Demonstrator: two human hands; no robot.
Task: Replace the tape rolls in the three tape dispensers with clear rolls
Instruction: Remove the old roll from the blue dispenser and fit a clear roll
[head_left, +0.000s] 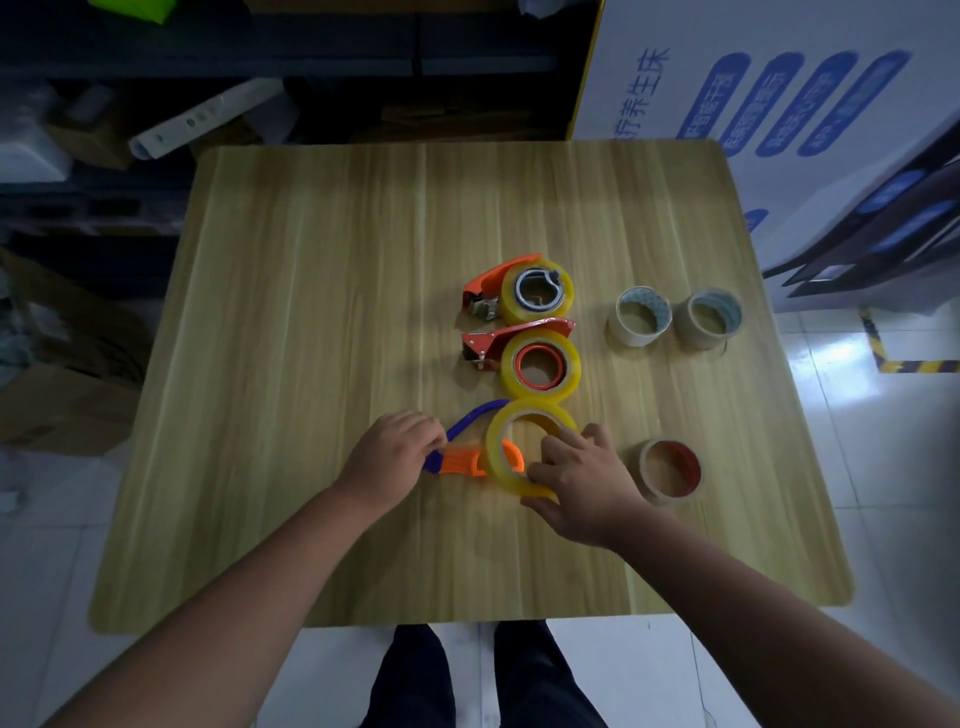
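Three tape dispensers lie in a column on the wooden table (311, 364). The far orange dispenser (488, 283) carries a clear yellowish roll (537, 293). The middle red dispenser (511, 335) also carries a clear roll (540, 366). The near purple-and-orange dispenser (462, 460) lies flat, and my left hand (392, 457) grips its purple handle end. My right hand (576, 475) holds a third clear roll (506, 431), tilted over the dispenser's orange hub.
Two pale rolls stand at the right, a whitish one (641, 317) and a tan one (711, 319). A brown roll with a red inside (670, 470) sits near my right hand. Cardboard boxes (62, 374) lie left of the table, a large white printed box (779, 104) behind right.
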